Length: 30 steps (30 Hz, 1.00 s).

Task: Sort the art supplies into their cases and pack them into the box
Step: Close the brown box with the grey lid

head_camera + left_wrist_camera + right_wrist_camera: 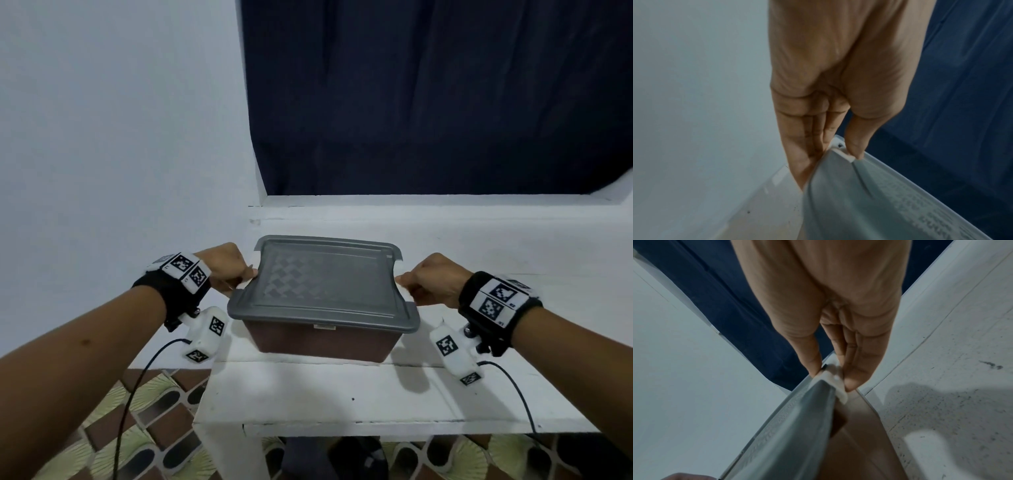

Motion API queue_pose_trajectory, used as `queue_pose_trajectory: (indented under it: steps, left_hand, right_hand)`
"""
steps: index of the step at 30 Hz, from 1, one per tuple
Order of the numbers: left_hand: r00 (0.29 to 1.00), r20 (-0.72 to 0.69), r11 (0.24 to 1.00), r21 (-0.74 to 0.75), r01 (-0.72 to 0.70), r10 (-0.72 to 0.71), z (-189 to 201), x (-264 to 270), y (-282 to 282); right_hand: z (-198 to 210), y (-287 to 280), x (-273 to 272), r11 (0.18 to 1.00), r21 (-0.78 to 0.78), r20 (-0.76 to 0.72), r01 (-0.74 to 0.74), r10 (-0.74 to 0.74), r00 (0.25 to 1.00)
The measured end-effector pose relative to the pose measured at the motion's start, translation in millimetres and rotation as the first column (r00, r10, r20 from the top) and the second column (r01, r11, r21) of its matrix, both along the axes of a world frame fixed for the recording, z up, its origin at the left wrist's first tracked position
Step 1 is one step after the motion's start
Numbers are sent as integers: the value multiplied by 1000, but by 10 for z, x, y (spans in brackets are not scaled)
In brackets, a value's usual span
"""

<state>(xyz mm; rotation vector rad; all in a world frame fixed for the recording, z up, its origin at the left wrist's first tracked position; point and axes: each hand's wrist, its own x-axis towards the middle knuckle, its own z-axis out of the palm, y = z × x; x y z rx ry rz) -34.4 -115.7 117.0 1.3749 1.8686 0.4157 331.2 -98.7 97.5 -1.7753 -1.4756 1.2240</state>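
A brown plastic box (322, 341) stands on the white table (342, 397), covered by a grey lid (322, 284) with a checkered pattern. My left hand (233, 270) pinches the lid's left edge, thumb on top and fingers underneath; the left wrist view shows this grip on the lid (869, 203) at a white clip (844, 154). My right hand (424, 282) pinches the lid's right edge the same way, at a white clip (835, 381) on the lid (797, 426). The box wall (859, 434) shows below. What the box holds is hidden.
A white wall ledge (445, 219) runs just behind the box, with a dark blue curtain (428, 96) above it. Cables (137, 383) hang from both wrist cameras. A tiled floor (147, 411) lies left of and under the table.
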Motion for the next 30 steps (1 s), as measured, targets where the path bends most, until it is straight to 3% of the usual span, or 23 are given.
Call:
queue_pose_trajectory:
  steps: [11,16,24,30]
  left_hand:
    - [973,37,974,-13,227,-226,7,1556,358]
    - [966,85,970,23,242,-243,-63,2428,441]
    - [974,194,992,58,112,-122,-203,3572,314]
    - [986,163,995,104,-3,-14,-249,3940,50]
  right_hand:
    - [88,-430,1429,969,36,68,245,-247,967]
    - [110,-434,2262,955,73,94,289,-295,951]
    - [128,-101,3532,986,93,135,140,-152,979]
    - [19,0,3976,998,64,74,17,-22,997]
